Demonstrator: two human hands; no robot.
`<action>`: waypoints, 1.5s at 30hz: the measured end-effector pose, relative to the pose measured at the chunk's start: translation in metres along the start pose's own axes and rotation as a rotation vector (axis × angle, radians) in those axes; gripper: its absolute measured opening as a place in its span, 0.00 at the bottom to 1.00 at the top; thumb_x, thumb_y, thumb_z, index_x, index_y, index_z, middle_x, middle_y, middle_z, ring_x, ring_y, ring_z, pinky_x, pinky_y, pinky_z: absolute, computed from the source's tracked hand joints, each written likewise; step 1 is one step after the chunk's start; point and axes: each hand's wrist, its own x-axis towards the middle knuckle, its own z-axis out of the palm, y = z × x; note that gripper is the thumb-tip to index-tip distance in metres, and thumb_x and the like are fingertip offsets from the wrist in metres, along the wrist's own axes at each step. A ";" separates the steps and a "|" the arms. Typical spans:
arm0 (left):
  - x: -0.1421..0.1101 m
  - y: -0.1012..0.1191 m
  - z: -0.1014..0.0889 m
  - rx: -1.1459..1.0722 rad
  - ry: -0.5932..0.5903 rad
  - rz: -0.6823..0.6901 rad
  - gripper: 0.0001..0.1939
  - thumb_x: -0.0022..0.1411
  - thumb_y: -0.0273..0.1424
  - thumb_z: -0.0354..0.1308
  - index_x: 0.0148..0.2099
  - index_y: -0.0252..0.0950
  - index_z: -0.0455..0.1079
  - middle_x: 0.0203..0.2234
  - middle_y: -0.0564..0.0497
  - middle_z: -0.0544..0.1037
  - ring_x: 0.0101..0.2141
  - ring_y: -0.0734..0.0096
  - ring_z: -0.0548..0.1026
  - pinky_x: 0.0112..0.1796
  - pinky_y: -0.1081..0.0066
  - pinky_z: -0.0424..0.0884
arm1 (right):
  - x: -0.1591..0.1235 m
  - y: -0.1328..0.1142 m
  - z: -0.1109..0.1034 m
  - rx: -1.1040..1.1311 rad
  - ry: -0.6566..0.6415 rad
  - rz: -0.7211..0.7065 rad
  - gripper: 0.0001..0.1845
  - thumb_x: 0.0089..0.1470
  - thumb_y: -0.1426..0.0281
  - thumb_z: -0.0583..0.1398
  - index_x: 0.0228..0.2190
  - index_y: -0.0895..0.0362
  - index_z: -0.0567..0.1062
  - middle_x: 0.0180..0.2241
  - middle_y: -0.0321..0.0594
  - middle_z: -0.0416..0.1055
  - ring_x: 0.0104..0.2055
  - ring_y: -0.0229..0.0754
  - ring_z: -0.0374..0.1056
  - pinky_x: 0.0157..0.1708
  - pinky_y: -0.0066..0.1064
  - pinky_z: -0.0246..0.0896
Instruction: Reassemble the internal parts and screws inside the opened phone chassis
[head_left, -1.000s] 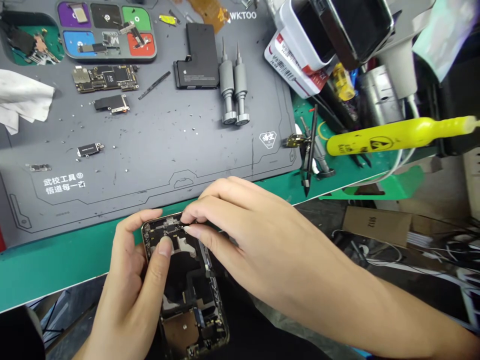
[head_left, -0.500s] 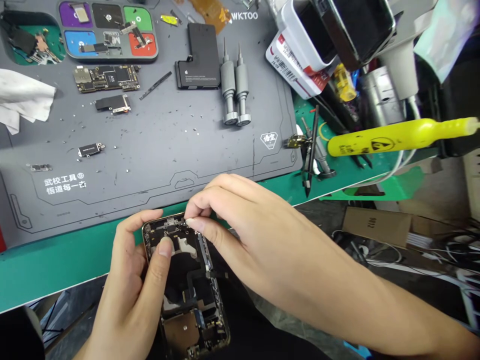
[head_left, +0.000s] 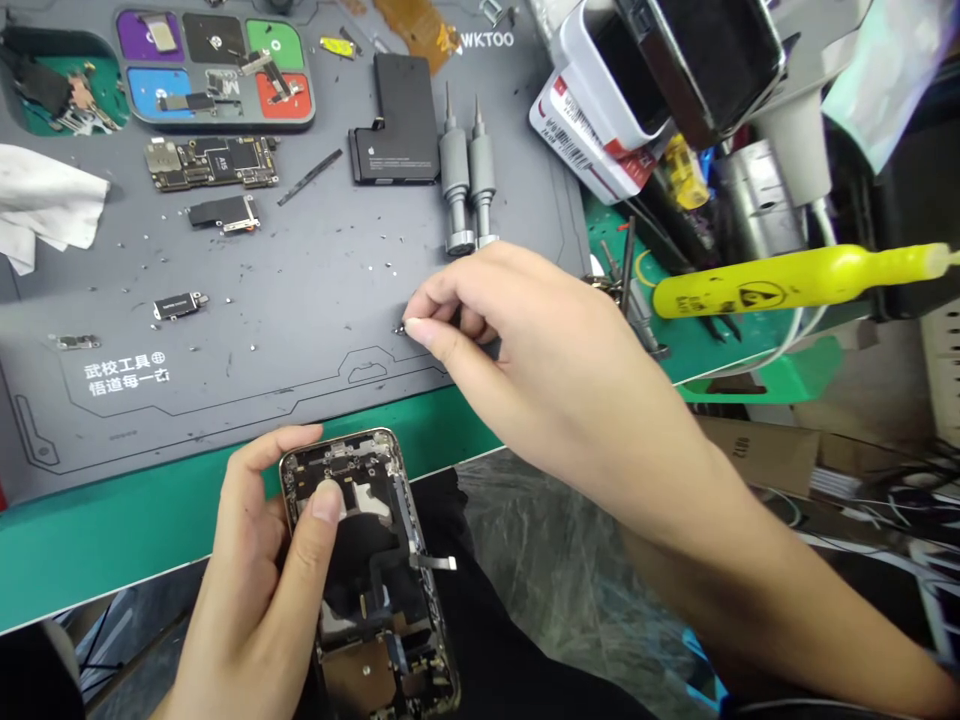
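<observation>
An opened phone frame (head_left: 352, 590), its inner parts and flex cables exposed, lies tilted in my left hand (head_left: 259, 570). The thumb presses on its inside while the fingers wrap its left edge. Over the grey mat, my right hand (head_left: 517, 350) pinches a tiny dark metallic part (head_left: 398, 328) between thumb and forefinger; its exact kind is too small to tell. A short flex cable (head_left: 439, 563) sticks out past the phone's right edge. On the mat to the left lie a small black module (head_left: 178, 305) and a logic board (head_left: 214, 162).
Two grey screwdrivers (head_left: 455, 175) stand beside a black L-shaped battery (head_left: 401, 125) on the mat (head_left: 315, 270). A colored parts tray (head_left: 217, 115) is at the back left, near a white cloth (head_left: 49, 205). A yellow bottle (head_left: 795, 280) juts in at right. Tiny screws are scattered about.
My right hand has left the phone's top corner and moved up over the mat, carrying a tiny part. My left hand still holds the phone in nearly the same place.
</observation>
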 end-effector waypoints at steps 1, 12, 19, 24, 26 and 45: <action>0.001 -0.001 -0.001 -0.003 -0.018 0.009 0.28 0.78 0.56 0.67 0.71 0.55 0.69 0.35 0.55 0.81 0.28 0.67 0.78 0.31 0.70 0.82 | 0.000 0.000 0.001 0.012 0.009 -0.001 0.10 0.74 0.80 0.63 0.42 0.58 0.83 0.42 0.41 0.79 0.40 0.45 0.75 0.42 0.39 0.69; -0.004 0.007 0.009 0.010 0.038 0.015 0.21 0.81 0.50 0.65 0.68 0.54 0.71 0.38 0.56 0.84 0.31 0.68 0.80 0.36 0.71 0.83 | -0.024 -0.016 -0.013 0.105 -0.004 -0.116 0.10 0.78 0.78 0.63 0.49 0.61 0.87 0.45 0.44 0.85 0.49 0.44 0.81 0.53 0.34 0.77; -0.005 0.006 0.012 0.029 0.072 0.096 0.15 0.82 0.45 0.64 0.66 0.54 0.73 0.43 0.56 0.86 0.34 0.71 0.82 0.41 0.71 0.84 | -0.048 -0.029 -0.002 0.170 -0.207 -0.150 0.05 0.78 0.71 0.67 0.49 0.59 0.86 0.43 0.41 0.83 0.42 0.47 0.76 0.41 0.40 0.72; -0.007 0.006 0.012 0.153 0.085 0.158 0.15 0.83 0.45 0.62 0.66 0.55 0.72 0.34 0.60 0.80 0.30 0.73 0.78 0.32 0.75 0.77 | -0.042 -0.030 0.002 0.161 -0.224 -0.155 0.05 0.76 0.72 0.68 0.48 0.59 0.86 0.44 0.40 0.81 0.42 0.47 0.73 0.40 0.41 0.69; -0.003 0.002 0.007 0.176 0.068 0.189 0.14 0.84 0.45 0.62 0.66 0.56 0.72 0.33 0.61 0.79 0.29 0.76 0.77 0.32 0.78 0.76 | -0.039 -0.031 0.002 0.156 -0.240 -0.178 0.06 0.76 0.72 0.68 0.48 0.59 0.87 0.43 0.40 0.80 0.41 0.47 0.72 0.39 0.41 0.68; -0.005 0.003 0.005 0.093 0.031 0.086 0.20 0.81 0.47 0.65 0.69 0.55 0.71 0.35 0.57 0.82 0.32 0.67 0.79 0.36 0.69 0.78 | -0.032 -0.039 0.000 0.077 -0.262 -0.250 0.11 0.72 0.81 0.64 0.42 0.60 0.89 0.38 0.43 0.81 0.37 0.49 0.69 0.38 0.44 0.66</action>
